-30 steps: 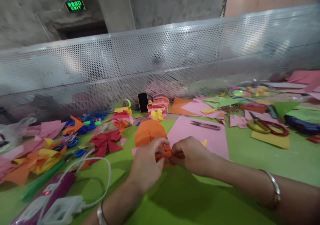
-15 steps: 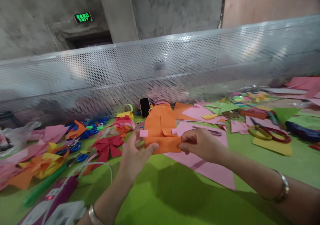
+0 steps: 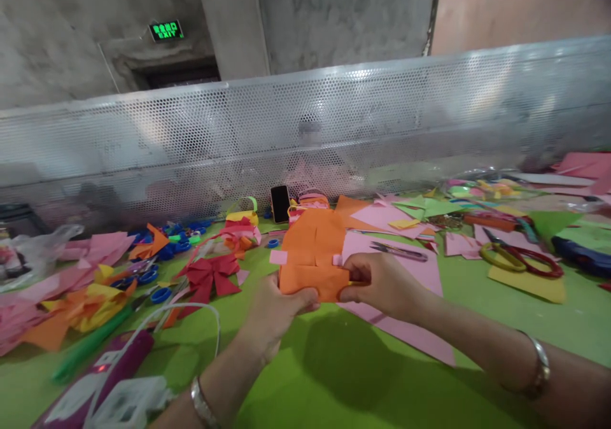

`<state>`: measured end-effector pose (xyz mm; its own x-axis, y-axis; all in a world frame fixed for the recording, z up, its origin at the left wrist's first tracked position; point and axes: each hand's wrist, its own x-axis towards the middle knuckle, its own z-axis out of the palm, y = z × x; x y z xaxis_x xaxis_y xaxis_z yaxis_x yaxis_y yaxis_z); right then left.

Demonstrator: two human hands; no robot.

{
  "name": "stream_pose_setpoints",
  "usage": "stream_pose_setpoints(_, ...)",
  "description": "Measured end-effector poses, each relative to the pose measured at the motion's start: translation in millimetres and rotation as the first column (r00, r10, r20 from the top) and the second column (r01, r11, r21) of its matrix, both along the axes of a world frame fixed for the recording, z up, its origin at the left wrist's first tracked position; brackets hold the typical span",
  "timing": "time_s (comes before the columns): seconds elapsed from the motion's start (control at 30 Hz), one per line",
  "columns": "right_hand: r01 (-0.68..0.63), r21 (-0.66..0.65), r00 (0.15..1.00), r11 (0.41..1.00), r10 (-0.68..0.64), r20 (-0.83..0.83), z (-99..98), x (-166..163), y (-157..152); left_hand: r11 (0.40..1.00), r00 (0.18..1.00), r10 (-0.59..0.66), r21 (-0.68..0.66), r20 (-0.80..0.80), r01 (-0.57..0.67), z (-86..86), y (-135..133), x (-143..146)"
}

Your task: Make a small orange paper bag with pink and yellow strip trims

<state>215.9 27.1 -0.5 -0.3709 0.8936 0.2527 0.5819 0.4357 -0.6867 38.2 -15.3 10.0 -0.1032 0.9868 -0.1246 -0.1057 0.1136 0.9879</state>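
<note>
Between my two hands, above the green table, is a folded orange paper piece [image 3: 312, 276] with a long flap rising away from me. Small pink paper tabs [image 3: 279, 257] stick out at its two sides. My left hand [image 3: 281, 305] grips its lower left part, thumb across the front and fingers hidden behind. At the right edge my right hand [image 3: 375, 282] pinches the paper between thumb and bent fingers. Under and behind the right hand lies a pink paper sheet [image 3: 415, 321], with thread snips [image 3: 401, 251] on it.
Scissors with yellow and red handles [image 3: 522, 260] lie on the right over yellow paper. A red paper bow [image 3: 212, 276], blue rings and paper scraps spread over the left. A purple power strip [image 3: 102, 378] with a white cable is nearest me. A phone [image 3: 280, 203] stands by the perforated metal panel [image 3: 382, 111].
My left thumb has moved right along the orange paper's front. The lower part of the paper has tipped, and the raised fold at its middle now lies flatter. The view has shifted slightly.
</note>
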Motion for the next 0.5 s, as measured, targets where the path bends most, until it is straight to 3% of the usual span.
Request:
stream_pose_setpoints(0.1, 0.031, 0.212, 0.999, 0.977, -0.027, -0.024, 1.8, 2, -1, 0.996, 0.995, 0.087, 0.033, 0.049, -0.088, -1.9, 3, -2)
stream_pose_setpoints(0.17, 0.046, 0.465, 0.994, 0.884, 0.005, -0.106, 2.8, 4, -3, 0.983, 0.979, 0.161, 0.063, 0.128, -0.17, -3.8, 6, -5)
stream_pose_setpoints(0.23, -0.003, 0.595, 0.987, 0.804, 0.098, -0.128, 2.8, 4, -6, 0.971, 0.951, 0.199, 0.084, 0.237, -0.224, -4.6, 10, -8)
stream_pose_setpoints(0.27, -0.048, 0.567, 0.984, 0.822, 0.136, -0.114, 2.2, 3, -7, 0.966, 0.933, 0.209, 0.085, 0.292, -0.243, -4.4, 11, -8)
stream_pose_setpoints(0.3, -0.084, 0.472, 0.982, 0.878, 0.153, -0.109, 1.3, 2, -7, 0.962, 0.914, 0.221, 0.078, 0.341, -0.261, -3.7, 11, -8)
stream_pose_setpoints(0.37, -0.089, 0.134, 0.972, 0.987, 0.115, -0.203, -1.1, -2, -6, 0.964, 0.885, 0.214, 0.055, 0.414, -0.259, -1.6, 10, -7)
stream_pose_setpoints(0.43, -0.093, -0.193, 0.914, 0.977, 0.007, -0.406, -3.7, -7, -4, 0.975, 0.873, 0.185, 0.028, 0.451, -0.221, 0.3, 7, -2)
stream_pose_setpoints(0.5, -0.129, -0.331, 0.801, 0.935, -0.099, -0.591, -5.7, -11, -2, 0.99, 0.876, 0.123, 0.004, 0.466, -0.142, 0.3, 3, 3)
